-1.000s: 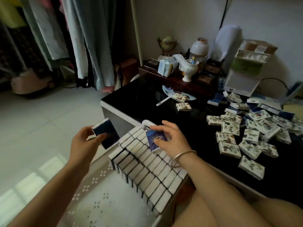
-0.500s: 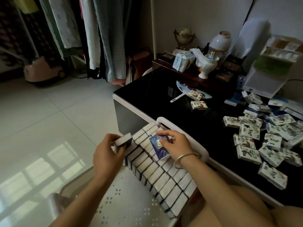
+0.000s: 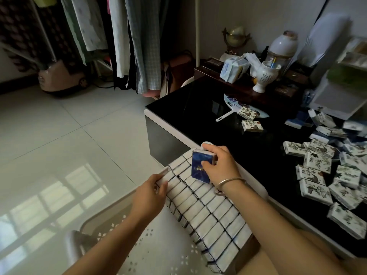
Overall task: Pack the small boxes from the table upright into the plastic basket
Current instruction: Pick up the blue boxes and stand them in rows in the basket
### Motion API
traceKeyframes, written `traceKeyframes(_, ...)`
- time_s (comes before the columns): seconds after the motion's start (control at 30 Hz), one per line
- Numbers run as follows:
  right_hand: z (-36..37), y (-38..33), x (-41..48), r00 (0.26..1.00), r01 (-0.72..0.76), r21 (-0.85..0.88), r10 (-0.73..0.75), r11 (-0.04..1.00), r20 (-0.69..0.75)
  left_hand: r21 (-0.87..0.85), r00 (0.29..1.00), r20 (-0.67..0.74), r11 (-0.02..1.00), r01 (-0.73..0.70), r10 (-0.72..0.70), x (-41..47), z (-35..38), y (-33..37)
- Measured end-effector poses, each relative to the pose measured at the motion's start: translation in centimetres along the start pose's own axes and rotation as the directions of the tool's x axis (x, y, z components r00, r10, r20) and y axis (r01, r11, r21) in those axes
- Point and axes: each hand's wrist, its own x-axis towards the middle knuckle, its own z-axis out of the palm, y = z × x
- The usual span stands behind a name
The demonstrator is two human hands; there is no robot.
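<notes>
A pale plastic basket (image 3: 103, 231) sits low in front of me beside the black table (image 3: 198, 120). Rows of small boxes (image 3: 208, 213) stand upright in it, white edges up. My right hand (image 3: 220, 165) grips a blue small box (image 3: 201, 167) upright above the far end of the rows. My left hand (image 3: 150, 195) presses a small box (image 3: 162, 180) into the left row's edge, fingers closed around it. Several loose white patterned boxes (image 3: 321, 175) lie scattered on the table's right side.
Two more boxes (image 3: 252, 126) and a hand fan (image 3: 234, 104) lie mid-table. A white vase (image 3: 265, 78), a tissue pack (image 3: 233, 69), a globe and a jar crowd the back. Clothes (image 3: 139, 40) hang over the tiled floor at left.
My left hand brought its box down from the air into the left row of the basket. My right hand turned the blue box more upright over the rows.
</notes>
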Motion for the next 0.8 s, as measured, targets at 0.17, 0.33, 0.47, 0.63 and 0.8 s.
traceKeyframes(0.17, 0.7, -2.0, 0.5, 0.984, 0.18, -0.076, -0.177, 0.981, 0.033, -0.207, 0.995, -0.018, 0.973, 0.097, -0.103, -0.1, 0.3, -0.1)
traceKeyframes(0.33, 2.4, -4.8, 1.6, 0.952, 0.261, 0.071, -0.269, 0.963, 0.143, -0.415, 0.98, 0.039, 0.889, 0.192, -0.194, -0.8, 0.9, 0.2)
traceKeyframes(0.47, 4.6, -4.8, 2.1, 0.919, 0.281, -0.035, -0.258, 0.959, 0.298, -0.501, 0.969, 0.072, 0.831, 0.242, -0.238, -0.7, 0.4, 0.5)
traceKeyframes(0.63, 5.9, -4.1, 2.9, 0.876, 0.3, 0.041, -0.292, 0.953, 0.384, -0.591, 0.941, 0.105, 0.741, 0.318, -0.321, -0.5, 0.4, 0.4)
traceKeyframes(0.8, 5.8, -3.5, 3.7, 0.831, 0.323, -0.043, -0.261, 0.946, 0.491, -0.631, 0.898, 0.099, 0.671, 0.389, -0.428, -0.2, 0.8, -0.1)
